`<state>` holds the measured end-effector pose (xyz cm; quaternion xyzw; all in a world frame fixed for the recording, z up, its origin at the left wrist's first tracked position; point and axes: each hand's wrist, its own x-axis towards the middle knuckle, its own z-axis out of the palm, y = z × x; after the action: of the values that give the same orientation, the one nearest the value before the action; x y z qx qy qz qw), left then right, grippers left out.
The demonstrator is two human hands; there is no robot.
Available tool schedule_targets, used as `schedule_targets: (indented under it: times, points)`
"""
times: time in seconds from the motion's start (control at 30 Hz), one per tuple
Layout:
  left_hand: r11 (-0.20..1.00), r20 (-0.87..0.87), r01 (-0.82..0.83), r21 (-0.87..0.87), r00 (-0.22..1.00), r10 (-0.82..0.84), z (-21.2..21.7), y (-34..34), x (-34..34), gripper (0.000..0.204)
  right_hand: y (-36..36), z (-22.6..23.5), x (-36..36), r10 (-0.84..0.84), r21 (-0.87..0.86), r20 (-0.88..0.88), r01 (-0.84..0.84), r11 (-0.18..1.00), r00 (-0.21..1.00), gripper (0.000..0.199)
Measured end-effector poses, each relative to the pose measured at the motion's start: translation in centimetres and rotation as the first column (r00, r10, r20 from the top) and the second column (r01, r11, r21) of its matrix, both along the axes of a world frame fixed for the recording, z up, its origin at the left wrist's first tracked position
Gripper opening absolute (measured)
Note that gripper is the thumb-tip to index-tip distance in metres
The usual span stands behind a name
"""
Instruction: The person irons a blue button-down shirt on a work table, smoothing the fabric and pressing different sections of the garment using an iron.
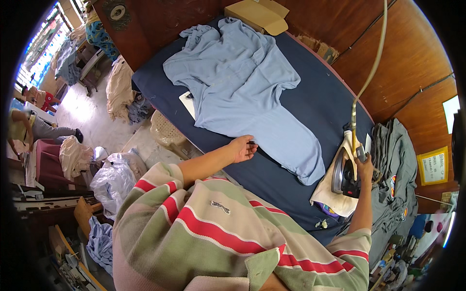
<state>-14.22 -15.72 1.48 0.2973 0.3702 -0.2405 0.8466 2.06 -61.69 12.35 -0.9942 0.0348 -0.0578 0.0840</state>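
Note:
A light blue garment (pixel 238 72) lies spread over the dark blue padded table (pixel 306 114), with one long sleeve or leg stretched toward me. At its near edge is my left hand (pixel 242 149), thumb and loosely bent fingers apart, close to the cloth. A small dark patch shows between thumb and fingers; I cannot make out what it is. On the right, my right hand (pixel 364 168) is wrapped round the handle of a steam iron (pixel 345 177). The iron is over a pale cloth pad (pixel 330 194), and a hose (pixel 371 72) runs up from it.
Dark grey garments (pixel 395 165) with patches hang or lie at the right. An open cardboard box (pixel 257 17) stands at the table's far end. A plastic stool (pixel 165 128) and clear plastic bags (pixel 116 179) are at the left; another person (pixel 36 126) is farther off.

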Motion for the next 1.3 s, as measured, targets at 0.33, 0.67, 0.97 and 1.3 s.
schedule_targets:
  times: [0.33,0.67,0.97,1.3]
  points:
    - [0.836,0.730,-0.485,-0.258,0.469,0.497,11.2,17.3,-15.9,0.056,17.6,-7.9,-3.4,0.359,0.531,0.119,-0.365,0.765,0.926,0.036]
    - [0.951,0.826,-0.259,-0.168,0.489,0.279,14.5,25.2,-14.8,0.044,46.2,-10.3,0.5,0.005,0.279,-0.044,0.008,0.960,0.999,0.058]
    - [0.895,0.979,-0.445,-0.027,0.171,0.115,18.4,38.0,-12.9,0.055,43.2,-4.8,-0.1,0.131,0.919,-0.059,0.105,-0.380,0.990,0.026]
    - [0.363,0.674,-0.571,0.736,0.664,-0.324,28.8,40.0,10.9,0.050,27.6,13.5,3.4,-0.133,0.954,0.236,-0.256,-0.156,0.963,0.033]
